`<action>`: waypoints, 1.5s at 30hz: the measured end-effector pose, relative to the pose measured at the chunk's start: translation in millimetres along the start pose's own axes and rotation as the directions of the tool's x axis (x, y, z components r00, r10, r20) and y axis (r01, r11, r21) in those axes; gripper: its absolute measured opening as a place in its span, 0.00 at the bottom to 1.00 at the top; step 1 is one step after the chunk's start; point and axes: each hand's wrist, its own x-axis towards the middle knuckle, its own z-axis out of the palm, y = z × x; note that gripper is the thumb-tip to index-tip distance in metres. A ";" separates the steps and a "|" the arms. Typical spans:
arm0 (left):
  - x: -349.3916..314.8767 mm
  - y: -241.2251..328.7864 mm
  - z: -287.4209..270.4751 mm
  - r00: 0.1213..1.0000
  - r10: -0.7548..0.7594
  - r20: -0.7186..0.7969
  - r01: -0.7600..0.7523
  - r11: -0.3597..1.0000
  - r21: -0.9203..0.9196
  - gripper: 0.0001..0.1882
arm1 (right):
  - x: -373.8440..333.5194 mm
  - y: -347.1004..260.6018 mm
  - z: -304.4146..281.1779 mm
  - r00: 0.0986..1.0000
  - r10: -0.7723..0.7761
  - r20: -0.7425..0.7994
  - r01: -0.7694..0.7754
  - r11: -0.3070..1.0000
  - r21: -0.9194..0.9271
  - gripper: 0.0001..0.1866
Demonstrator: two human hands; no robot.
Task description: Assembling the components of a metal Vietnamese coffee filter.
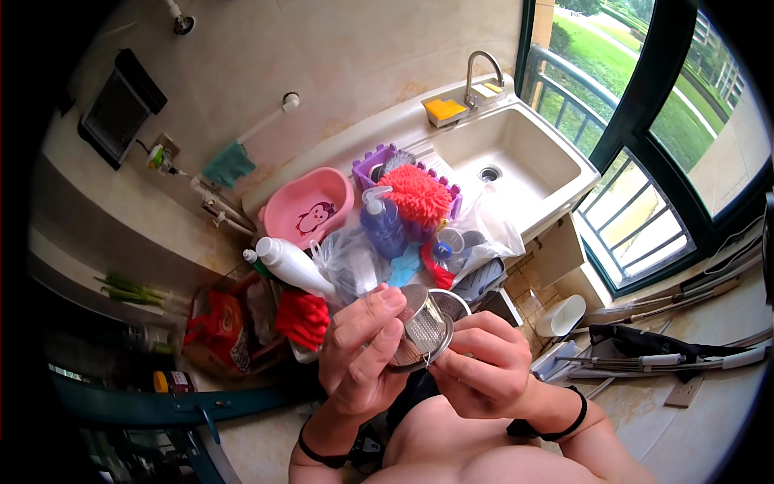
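In front of my chest I hold a metal mesh strainer [423,332] with a shiny rim, tilted on its side. My left hand [360,347] is closed on one side of it, thumb and fingers pressed against the mesh. My right hand [486,367] pinches the rim at the lower right, where a small wire-like bit shows between strainer and fingertips. A second metal ring or rim [453,304] appears just behind the mesh; whether it is a separate piece I cannot tell. Beyond my fingertips are a light blue cloth [405,264] and a clear plastic bag [348,254].
A white sink [556,149] with a faucet [470,77] stands at the far right. A pink basin [282,198], blue pump bottle [382,226], white bottle [294,266], purple basket [371,159] and red chenille mitt [419,194] crowd the counter. A white bin [562,316] is at right.
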 end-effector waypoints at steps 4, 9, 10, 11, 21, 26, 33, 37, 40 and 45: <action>-0.1 0.3 2.7 0.997 -0.081 -0.001 0.081 0.996 -0.040 0.30 | -0.5 1.7 0.8 1.000 -0.001 -0.025 0.000 1.000 -0.025 0.12; -14.3 -3.6 20.1 0.961 -0.264 -0.084 0.251 0.958 -0.142 0.31 | -4.3 11.2 6.5 0.984 0.143 -0.107 -0.148 0.988 -0.036 0.06; -16.5 -3.9 23.0 0.959 -0.230 -0.165 0.211 0.969 -0.128 0.30 | -5.1 14.1 7.6 0.985 0.141 -0.104 -0.146 0.988 -0.041 0.06; -25.8 -0.1 13.8 0.958 -0.267 -0.104 0.258 0.962 -0.092 0.27 | -6.0 16.7 8.5 0.982 0.135 -0.129 -0.145 0.987 -0.072 0.06; -24.9 19.6 23.2 0.660 -0.669 0.341 0.664 0.307 -0.682 0.10 | -16.9 26.6 13.7 0.986 -0.159 -0.042 0.127 0.897 -0.424 0.11; -30.5 23.3 28.4 0.540 -0.759 0.364 0.651 0.102 -0.752 0.08 | -18.4 28.0 15.6 0.982 -0.191 -0.015 0.164 0.882 -0.441 0.05; -32.0 12.9 21.1 0.626 -0.704 0.337 0.668 0.260 -0.698 0.06 | -15.2 26.2 -24.0 0.999 0.039 -0.019 -0.042 0.983 -0.181 0.23; -28.4 19.1 17.8 0.664 -0.638 0.391 0.684 0.306 -0.662 0.08 | 4.5 40.8 -28.1 0.782 0.533 0.323 -0.618 0.598 0.511 0.58; -30.9 20.8 10.9 0.626 -0.618 0.476 0.727 0.243 -0.642 0.07 | 7.0 42.1 -27.3 0.697 0.417 0.584 -0.717 0.365 0.594 0.57; -29.0 24.4 7.2 0.596 -0.577 0.559 0.766 0.197 -0.612 0.06 | 4.6 43.5 -35.7 0.714 0.367 0.596 -0.699 0.425 0.575 0.48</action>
